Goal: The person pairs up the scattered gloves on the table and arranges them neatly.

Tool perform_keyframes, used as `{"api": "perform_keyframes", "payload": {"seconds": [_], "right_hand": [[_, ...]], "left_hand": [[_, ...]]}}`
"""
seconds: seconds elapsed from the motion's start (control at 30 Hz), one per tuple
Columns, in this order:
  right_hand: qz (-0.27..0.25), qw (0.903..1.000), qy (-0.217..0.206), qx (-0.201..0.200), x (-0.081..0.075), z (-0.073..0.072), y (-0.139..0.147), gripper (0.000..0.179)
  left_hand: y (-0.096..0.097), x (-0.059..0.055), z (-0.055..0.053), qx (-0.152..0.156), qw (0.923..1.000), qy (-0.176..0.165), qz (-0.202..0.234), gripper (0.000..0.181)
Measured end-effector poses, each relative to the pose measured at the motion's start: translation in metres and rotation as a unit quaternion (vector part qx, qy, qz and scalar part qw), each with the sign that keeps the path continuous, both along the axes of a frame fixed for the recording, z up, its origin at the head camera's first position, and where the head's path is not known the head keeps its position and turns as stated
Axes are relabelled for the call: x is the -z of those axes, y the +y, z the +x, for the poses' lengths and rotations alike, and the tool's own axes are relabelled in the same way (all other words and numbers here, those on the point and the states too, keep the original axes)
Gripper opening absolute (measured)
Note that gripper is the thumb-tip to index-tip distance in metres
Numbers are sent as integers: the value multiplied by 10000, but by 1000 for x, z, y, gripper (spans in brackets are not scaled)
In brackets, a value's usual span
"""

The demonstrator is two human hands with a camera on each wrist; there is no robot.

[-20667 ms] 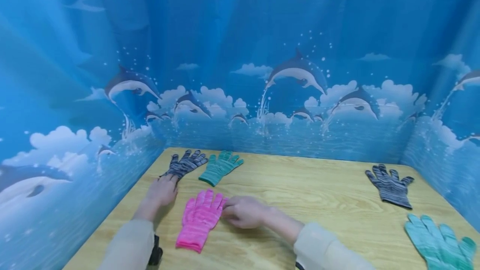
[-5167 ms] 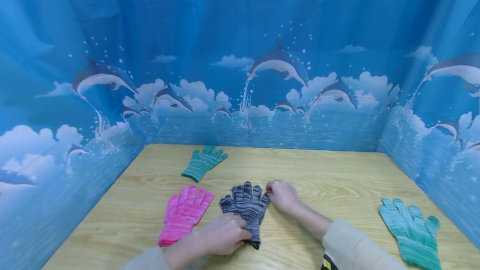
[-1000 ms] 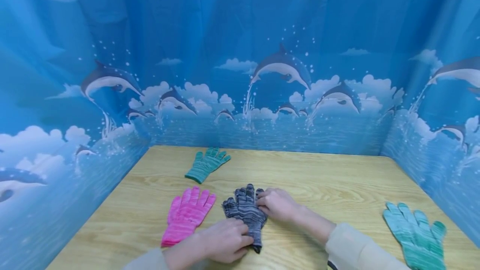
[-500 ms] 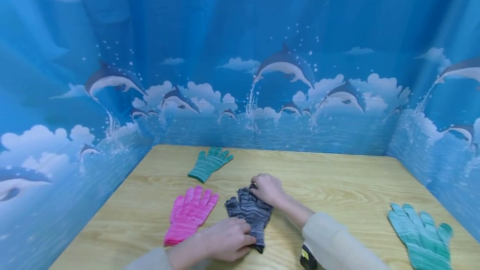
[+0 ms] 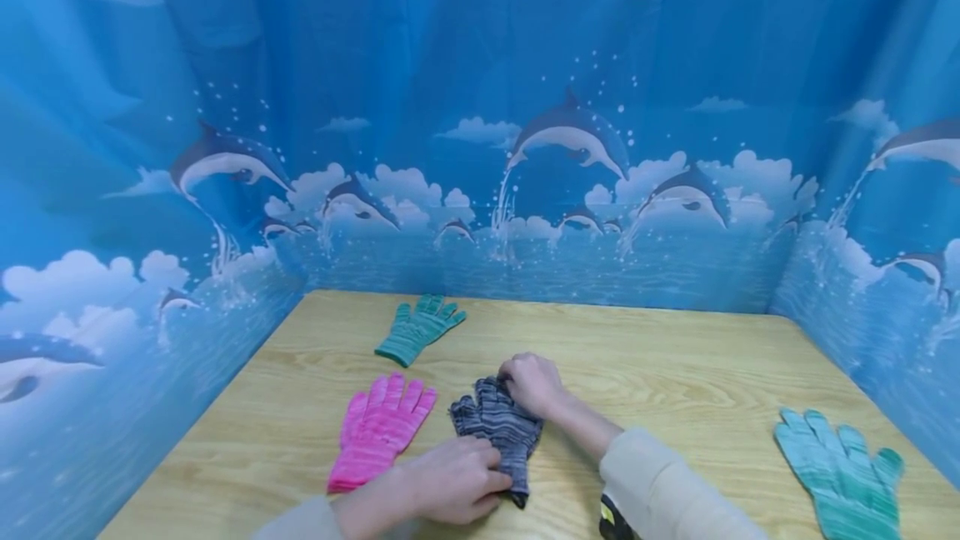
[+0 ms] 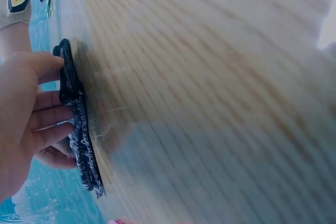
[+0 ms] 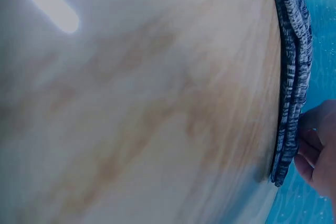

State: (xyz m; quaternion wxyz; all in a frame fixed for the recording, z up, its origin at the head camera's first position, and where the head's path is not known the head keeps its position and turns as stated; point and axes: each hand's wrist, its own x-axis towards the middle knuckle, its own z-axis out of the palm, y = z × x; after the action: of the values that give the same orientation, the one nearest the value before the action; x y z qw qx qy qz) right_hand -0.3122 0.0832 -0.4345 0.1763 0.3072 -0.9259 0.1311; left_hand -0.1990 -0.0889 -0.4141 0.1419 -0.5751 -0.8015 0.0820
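Observation:
A dark grey-and-white striped knit glove point(image 5: 506, 423) lies on the table in front of me, its fingers pointing away. Seen edge-on in the right wrist view, the striped knit point(image 7: 293, 77) looks thick, with layered edges. My left hand point(image 5: 457, 480) rests on the cuff end; in the left wrist view its thumb touches the black cuff edge point(image 6: 67, 72) and the loosely bent fingers lie along the knit. At the far end my right hand point(image 5: 534, 383) has curled fingers on the glove's fingertips, covering some of them.
To the left lies a pink glove point(image 5: 381, 436), close to my left forearm. A green glove point(image 5: 420, 330) is at the back left, and a lighter green glove point(image 5: 843, 469) at the right. A blue dolphin-print curtain point(image 5: 480, 148) encloses the wooden table point(image 5: 675, 390).
Both grey striped gloves once lay apart at the back left and right; now grey knit shows only in the middle. Lately my right hand moved from the glove's side to its fingertips.

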Motion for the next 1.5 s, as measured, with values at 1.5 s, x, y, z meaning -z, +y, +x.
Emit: {"api": "perform_keyframes", "payload": {"seconds": [1.5], "right_hand": [[356,9958,411,-730,2,12,7,13]], "left_hand": [[-1,3,-1,-32,10000,-31,20,24]]}}
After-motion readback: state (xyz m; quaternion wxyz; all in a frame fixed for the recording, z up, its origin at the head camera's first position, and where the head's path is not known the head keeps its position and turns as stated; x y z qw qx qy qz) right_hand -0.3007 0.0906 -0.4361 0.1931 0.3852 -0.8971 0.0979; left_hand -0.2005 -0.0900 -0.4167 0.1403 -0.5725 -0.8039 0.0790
